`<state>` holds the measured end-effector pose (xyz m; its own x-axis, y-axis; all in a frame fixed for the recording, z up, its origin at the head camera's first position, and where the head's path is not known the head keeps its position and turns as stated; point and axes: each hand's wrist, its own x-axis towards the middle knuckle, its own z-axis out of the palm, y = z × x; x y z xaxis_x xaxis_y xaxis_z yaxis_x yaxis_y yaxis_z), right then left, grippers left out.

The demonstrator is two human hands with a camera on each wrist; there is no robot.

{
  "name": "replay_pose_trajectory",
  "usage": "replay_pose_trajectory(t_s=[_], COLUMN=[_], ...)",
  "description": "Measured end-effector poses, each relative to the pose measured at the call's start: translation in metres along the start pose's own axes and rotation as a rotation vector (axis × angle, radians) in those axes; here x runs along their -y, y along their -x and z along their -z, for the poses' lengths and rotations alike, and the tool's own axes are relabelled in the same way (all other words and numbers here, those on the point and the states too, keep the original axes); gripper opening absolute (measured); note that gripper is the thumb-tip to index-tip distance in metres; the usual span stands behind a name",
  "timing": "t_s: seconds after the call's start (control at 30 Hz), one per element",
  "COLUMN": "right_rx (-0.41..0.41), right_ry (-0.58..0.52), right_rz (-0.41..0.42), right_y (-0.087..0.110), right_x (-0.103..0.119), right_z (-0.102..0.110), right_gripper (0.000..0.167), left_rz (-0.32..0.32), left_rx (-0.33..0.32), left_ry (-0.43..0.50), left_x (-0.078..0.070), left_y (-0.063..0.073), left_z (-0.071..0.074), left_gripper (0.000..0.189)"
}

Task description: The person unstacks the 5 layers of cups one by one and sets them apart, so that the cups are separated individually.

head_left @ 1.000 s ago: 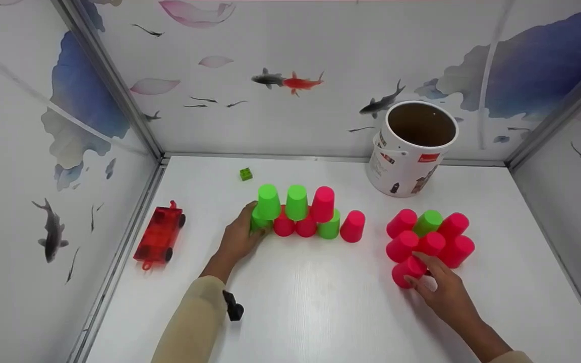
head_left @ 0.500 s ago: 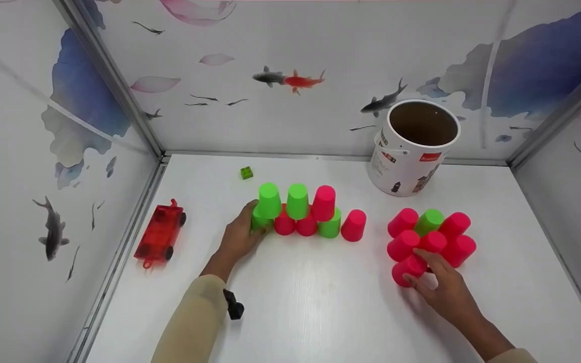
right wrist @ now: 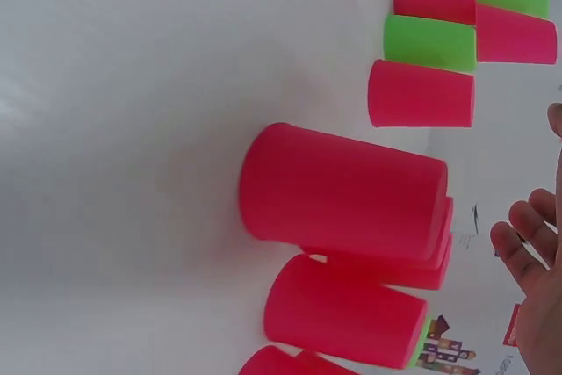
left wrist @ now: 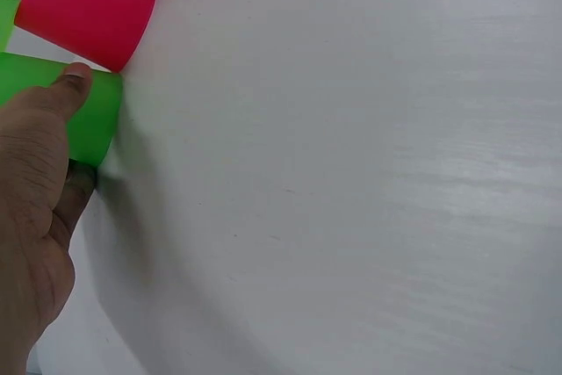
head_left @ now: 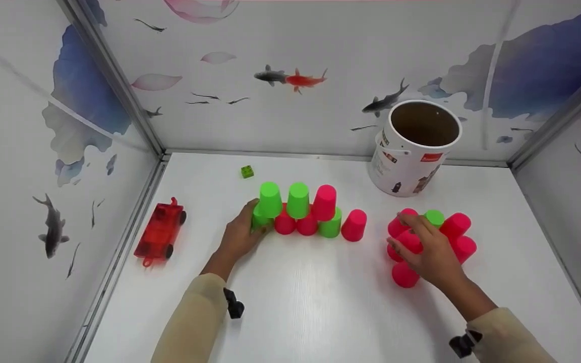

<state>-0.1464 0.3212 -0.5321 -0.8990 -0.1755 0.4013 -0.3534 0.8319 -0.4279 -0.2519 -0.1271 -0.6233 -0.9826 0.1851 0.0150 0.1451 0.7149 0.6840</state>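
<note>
Midway between the left and right edges of the white, faintly grained desk (head_left: 315,312), toward its back edge, smooth, tapered, upturned cups (head_left: 306,225) stand in a row bearing three upper cups (head_left: 298,200), and the left grip (head_left: 240,234), thumb on the near side, is clamped on the lower green cup (head_left: 260,219) at the row's left end. Nearer the right edge, the right grip (head_left: 434,254) hangs over clustered red cups (head_left: 404,275), fingers lightly bent, thumb apart from them.
</note>
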Motion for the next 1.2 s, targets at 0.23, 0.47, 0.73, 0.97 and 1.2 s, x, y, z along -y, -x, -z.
replay_pose_trajectory(t_s=[0.23,0.47,0.73,0.97,1.2], right_rx=[0.154,0.196,0.228,0.247,0.242], right_ry=[-0.100,-0.171,-0.234,-0.242,-0.240], right_rz=[-0.091,-0.062,-0.048,-0.049,-0.064], right_y=[-0.045,-0.077,-0.091,-0.101,-0.105], right_x=[0.022,0.049,0.072,0.080,0.081], right_z=[-0.015,-0.038,-0.067,-0.079,-0.086], right_gripper=[0.081,0.081,0.080,0.085,0.078], left_rz=[-0.011,-0.009,0.002,-0.004,0.006], left_rx=[0.004,0.001,0.005,-0.001,0.000], left_ry=[0.002,0.004,-0.008,-0.009,-0.003], left_x=[-0.003,-0.002,0.000,-0.001,-0.001], left_y=[-0.001,-0.002,-0.002,0.000,0.001], left_z=[0.001,0.000,-0.001,0.001,0.002], left_gripper=[0.076,0.077,0.079,0.078,0.078])
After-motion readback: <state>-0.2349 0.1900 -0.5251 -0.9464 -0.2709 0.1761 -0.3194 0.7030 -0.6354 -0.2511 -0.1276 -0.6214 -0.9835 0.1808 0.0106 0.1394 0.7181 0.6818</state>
